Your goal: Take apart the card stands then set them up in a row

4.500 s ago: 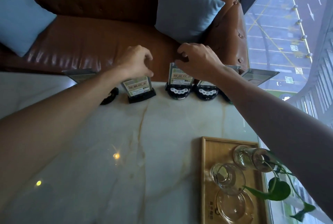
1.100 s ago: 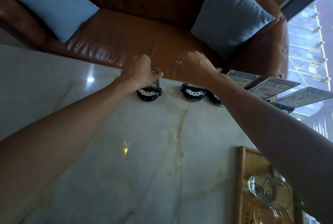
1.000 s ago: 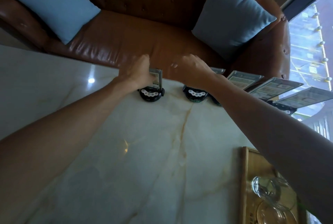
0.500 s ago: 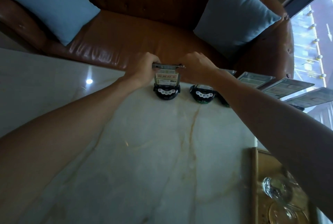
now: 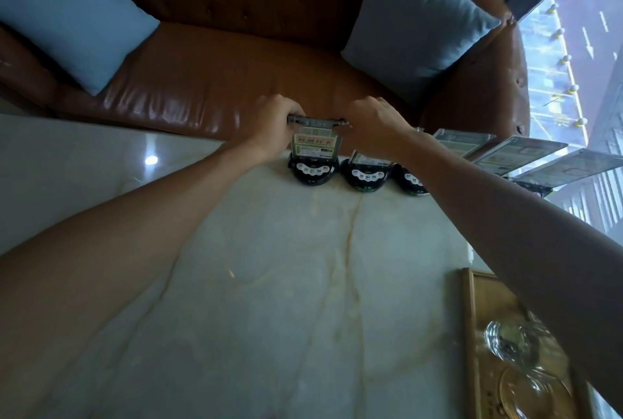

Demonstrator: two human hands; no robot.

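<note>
A row of card stands runs along the far edge of the marble table (image 5: 269,284). The leftmost stand's clear card panel (image 5: 316,145) stands upright in its black round base (image 5: 313,172). My left hand (image 5: 273,125) grips the panel's top left corner and my right hand (image 5: 374,125) grips its top right corner. To the right sit a second base (image 5: 366,177) with a panel and a third base (image 5: 413,182), partly hidden by my right arm. Further right, three panels (image 5: 519,154) lean back.
A brown leather sofa (image 5: 236,81) with two blue cushions (image 5: 67,14) stands right behind the table edge. A wooden tray (image 5: 472,334) with glass cups (image 5: 505,344) sits at the near right. A window is at the right.
The leftmost panel has turned from edge-on to facing me in its base. My right hand came over from the second stand and now holds the panel's right corner.
</note>
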